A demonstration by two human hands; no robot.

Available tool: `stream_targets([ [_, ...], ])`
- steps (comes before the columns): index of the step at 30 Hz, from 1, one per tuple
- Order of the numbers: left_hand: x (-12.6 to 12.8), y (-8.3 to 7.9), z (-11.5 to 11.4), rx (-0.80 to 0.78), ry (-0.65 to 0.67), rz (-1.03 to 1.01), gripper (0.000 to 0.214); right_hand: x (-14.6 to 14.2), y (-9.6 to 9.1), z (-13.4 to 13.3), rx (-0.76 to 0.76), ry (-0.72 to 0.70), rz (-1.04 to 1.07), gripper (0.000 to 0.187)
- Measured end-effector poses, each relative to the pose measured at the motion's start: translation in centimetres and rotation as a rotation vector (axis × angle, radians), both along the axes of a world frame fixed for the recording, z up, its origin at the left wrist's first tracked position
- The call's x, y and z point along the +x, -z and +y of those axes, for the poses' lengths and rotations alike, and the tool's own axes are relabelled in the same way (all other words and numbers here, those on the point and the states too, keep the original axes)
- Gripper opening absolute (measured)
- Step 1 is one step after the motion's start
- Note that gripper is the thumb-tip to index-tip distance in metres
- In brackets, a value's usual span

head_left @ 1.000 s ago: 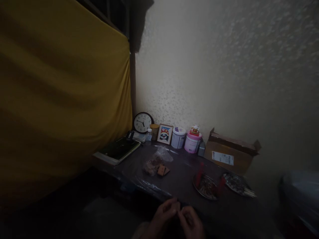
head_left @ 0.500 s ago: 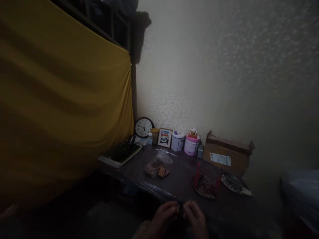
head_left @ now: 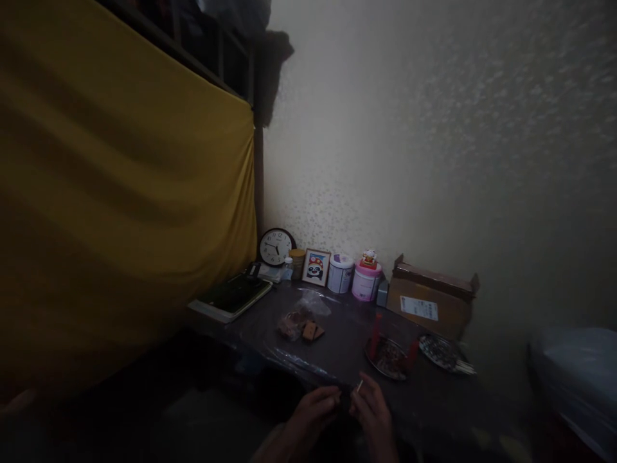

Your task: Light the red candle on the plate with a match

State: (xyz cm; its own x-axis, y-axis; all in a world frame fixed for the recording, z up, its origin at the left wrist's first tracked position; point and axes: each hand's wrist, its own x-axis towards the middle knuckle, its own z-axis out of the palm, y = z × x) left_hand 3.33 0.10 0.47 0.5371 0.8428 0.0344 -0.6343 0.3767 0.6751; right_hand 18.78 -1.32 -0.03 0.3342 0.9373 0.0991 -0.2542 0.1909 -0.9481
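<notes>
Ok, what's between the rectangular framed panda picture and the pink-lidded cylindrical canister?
A pale cylindrical canister with a white lid stands between the panda picture and the pink-lidded canister, in the head view.

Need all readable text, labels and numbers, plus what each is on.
"12", "2": clock dial; remaining dial print small and soft, not quoted.
Label on the cardboard box: print too small to read.
White tin: print too blurred.
Pink tin: print too small.
No other legible text.
</notes>
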Motion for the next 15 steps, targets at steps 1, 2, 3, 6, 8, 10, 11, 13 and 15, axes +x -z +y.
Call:
stream_targets([
  [1, 0.0, 0.2, 0.1, 0.005, 0.004, -0.001, 0.032, 0.0, 0.2, 0.1, 0.002, -0.001, -0.009, 0.050],
  [2, 0.0, 0.3, 0.2, 0.010, 0.010, 0.000, 0.032, 0.1, 0.3, 0.1, 0.005, 0.004, -0.016, 0.049],
  [3, -0.1, 0.2, 0.1, 0.012, 0.010, 0.001, 0.031, 0.1, 0.4, 0.2, 0.007, 0.007, -0.017, 0.048],
  [6, -0.6, -0.6, -0.3, 0.011, 0.009, -0.011, 0.029, 0.2, 0.7, 0.4, 0.000, 0.020, 0.021, 0.048],
  [8, -0.9, -1.2, -0.6, 0.011, 0.022, -0.008, 0.027, 0.3, 0.8, 0.4, -0.019, 0.032, 0.048, 0.048],
  [10, -1.1, -1.7, -0.8, 0.005, 0.039, 0.000, 0.024, 0.3, 0.7, 0.4, -0.038, 0.035, 0.066, 0.049],
  [11, -1.1, -1.8, -0.8, 0.004, 0.038, 0.002, 0.023, 0.3, 0.5, 0.3, -0.045, 0.033, 0.073, 0.049],
  [13, -1.1, -1.6, -0.6, 0.011, 0.030, 0.004, 0.022, 0.2, 0.2, 0.1, -0.051, 0.022, 0.088, 0.048],
  [15, -1.0, -1.2, -0.4, 0.028, 0.022, 0.002, 0.024, 0.0, -0.2, -0.1, -0.048, 0.014, 0.111, 0.047],
])
